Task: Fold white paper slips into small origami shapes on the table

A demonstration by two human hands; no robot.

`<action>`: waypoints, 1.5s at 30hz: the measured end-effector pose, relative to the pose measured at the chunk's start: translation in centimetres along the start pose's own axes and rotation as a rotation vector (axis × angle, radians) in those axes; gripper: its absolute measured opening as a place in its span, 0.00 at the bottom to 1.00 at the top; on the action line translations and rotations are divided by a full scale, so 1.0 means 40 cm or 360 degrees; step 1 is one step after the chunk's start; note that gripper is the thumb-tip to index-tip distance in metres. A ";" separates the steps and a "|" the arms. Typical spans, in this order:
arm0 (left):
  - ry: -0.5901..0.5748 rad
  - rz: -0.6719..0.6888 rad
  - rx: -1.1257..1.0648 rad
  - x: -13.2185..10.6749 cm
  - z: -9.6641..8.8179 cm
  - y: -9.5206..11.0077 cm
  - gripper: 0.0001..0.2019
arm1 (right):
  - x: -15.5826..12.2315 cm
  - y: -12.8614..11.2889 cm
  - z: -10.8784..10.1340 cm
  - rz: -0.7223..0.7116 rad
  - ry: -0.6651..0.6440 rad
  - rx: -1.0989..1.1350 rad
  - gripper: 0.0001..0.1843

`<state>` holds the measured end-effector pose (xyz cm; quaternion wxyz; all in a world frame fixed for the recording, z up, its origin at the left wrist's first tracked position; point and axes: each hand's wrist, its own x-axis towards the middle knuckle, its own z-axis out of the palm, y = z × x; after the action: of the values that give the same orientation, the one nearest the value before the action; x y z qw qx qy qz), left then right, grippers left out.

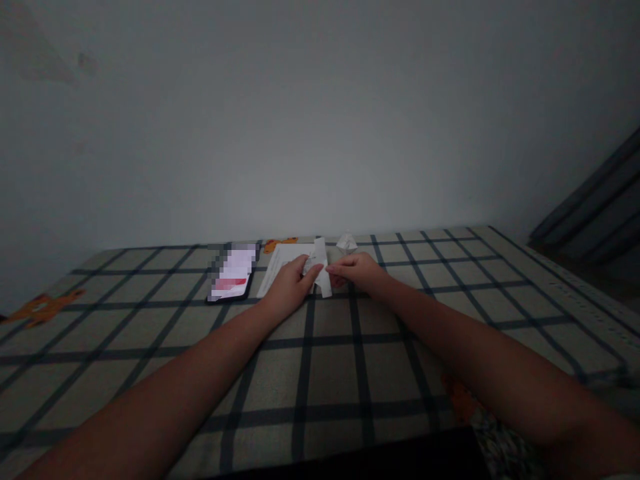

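Observation:
A folded piece of white paper (321, 257) is held upright between my two hands, with a long flat strip along its right side. My left hand (293, 280) grips its left part, thumb pressed on the front. From the right, my right hand (359, 270) pinches the paper's edge between thumb and fingers. Beneath and behind my left hand lies a flat printed white sheet (273, 272), partly covered by the hand. Just beyond my right hand sits a small folded white paper piece (347, 243).
A phone (234, 272) with a lit, partly blurred screen lies left of the sheet. Everything rests on a checked cloth (330, 373) with orange figures (47, 307). A pale wall (320, 120) rises behind, and dark folded fabric (600, 200) hangs at the right.

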<state>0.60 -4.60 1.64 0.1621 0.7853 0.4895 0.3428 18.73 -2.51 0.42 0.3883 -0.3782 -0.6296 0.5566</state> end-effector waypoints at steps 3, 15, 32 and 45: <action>-0.0023 -0.0001 0.0071 -0.002 -0.001 0.004 0.16 | -0.001 -0.004 -0.002 -0.0038 -0.0028 -0.0039 0.14; -0.0051 0.0072 -0.0033 -0.005 0.000 0.009 0.15 | -0.006 -0.007 0.005 -0.0145 -0.0035 -0.0066 0.12; -0.0067 -0.0056 -0.0263 -0.007 0.007 0.000 0.14 | -0.012 -0.017 0.003 -0.0180 -0.0080 -0.0351 0.15; 0.0093 -0.0068 -0.0344 -0.011 0.009 0.004 0.12 | -0.012 -0.020 0.003 -0.0240 -0.0171 -0.0427 0.15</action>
<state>0.81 -5.04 1.31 0.2389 0.7422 0.4708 0.4128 18.78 -3.07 1.17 0.3407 -0.3481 -0.7448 0.4561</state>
